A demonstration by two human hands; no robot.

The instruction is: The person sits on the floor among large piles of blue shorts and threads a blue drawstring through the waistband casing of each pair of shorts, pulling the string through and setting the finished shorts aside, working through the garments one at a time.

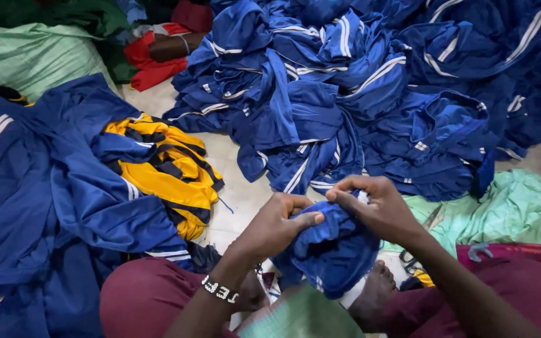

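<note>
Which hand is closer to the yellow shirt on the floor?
Left. The left hand grips the blue garment on the side facing the yellow shirt. The right hand pinches the same garment farther from it.

Royal-blue shiny fabric garment (333, 250), heap of blue white-striped garments (370, 87), yellow garment with navy stripes (170, 175), pale green woven sack (29, 56), red cloth (151, 62)

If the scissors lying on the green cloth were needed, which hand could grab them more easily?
Probably the right hand. The scissors lie on the green cloth just beside it, on the person's right. The left hand sits farther away and would have to cross over. Both hands grip the blue garment.
</note>
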